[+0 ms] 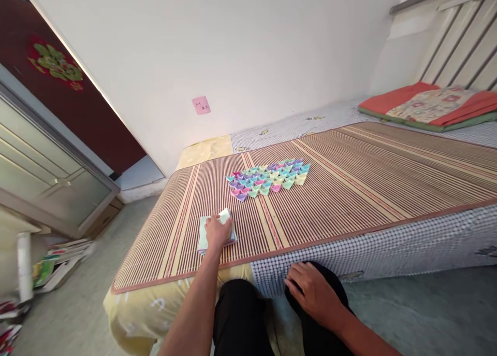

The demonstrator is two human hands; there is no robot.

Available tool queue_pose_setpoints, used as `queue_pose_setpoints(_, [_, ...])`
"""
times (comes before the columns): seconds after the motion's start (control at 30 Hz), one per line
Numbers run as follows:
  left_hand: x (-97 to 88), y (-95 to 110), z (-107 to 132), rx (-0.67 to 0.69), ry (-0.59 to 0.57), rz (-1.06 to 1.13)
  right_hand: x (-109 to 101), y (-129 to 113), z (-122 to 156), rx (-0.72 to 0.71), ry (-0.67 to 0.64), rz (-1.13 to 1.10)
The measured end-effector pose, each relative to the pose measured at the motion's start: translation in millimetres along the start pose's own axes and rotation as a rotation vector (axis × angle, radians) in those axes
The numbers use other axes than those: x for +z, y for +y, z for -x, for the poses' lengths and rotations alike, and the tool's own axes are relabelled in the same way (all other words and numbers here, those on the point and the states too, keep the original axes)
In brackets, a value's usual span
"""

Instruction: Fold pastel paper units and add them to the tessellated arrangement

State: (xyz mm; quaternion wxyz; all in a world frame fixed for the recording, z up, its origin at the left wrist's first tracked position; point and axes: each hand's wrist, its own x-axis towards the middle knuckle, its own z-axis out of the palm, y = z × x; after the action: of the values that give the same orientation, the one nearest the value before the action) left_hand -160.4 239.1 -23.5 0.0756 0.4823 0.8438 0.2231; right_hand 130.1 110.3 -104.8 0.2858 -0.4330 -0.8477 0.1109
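Observation:
My left hand (218, 230) is over a small stack of square paper sheets (203, 240) near the front edge of the striped mat. Its fingers are bent on a pale green sheet (224, 214) that sits askew on top, with the thumb at its right side. The hand covers part of the stack. Further back on the mat stand several rows of folded paper boats (267, 179) in pink, purple, blue, green and yellow. My right hand (310, 291) rests on my right knee with fingers stretched out, holding nothing.
The striped mat (349, 190) covers a bed against a white wall with a pink note (201, 105). A folded orange floral quilt (430, 104) lies at the far right. On the left are a glazed door (42, 164) and papers (62, 260) on the floor.

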Motion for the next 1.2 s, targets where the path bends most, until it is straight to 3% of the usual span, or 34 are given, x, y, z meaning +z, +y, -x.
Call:
queue_pose_setpoints(0.67, [0.6,-23.8,-4.1,0.107,-0.063,0.095,-2.7,-1.6,-1.3,-0.016,0.031,0.006])
queue_pose_setpoints(0.93, [-13.9,-14.3,-18.5,0.139,-0.067,0.065,6.3,2.8,2.1,-0.005,0.043,-0.004])
queue_pose_setpoints(1.2, [-17.9,-8.3,-35.8,0.263,-0.200,0.002,7.6,2.0,0.9,-0.009,0.069,0.019])
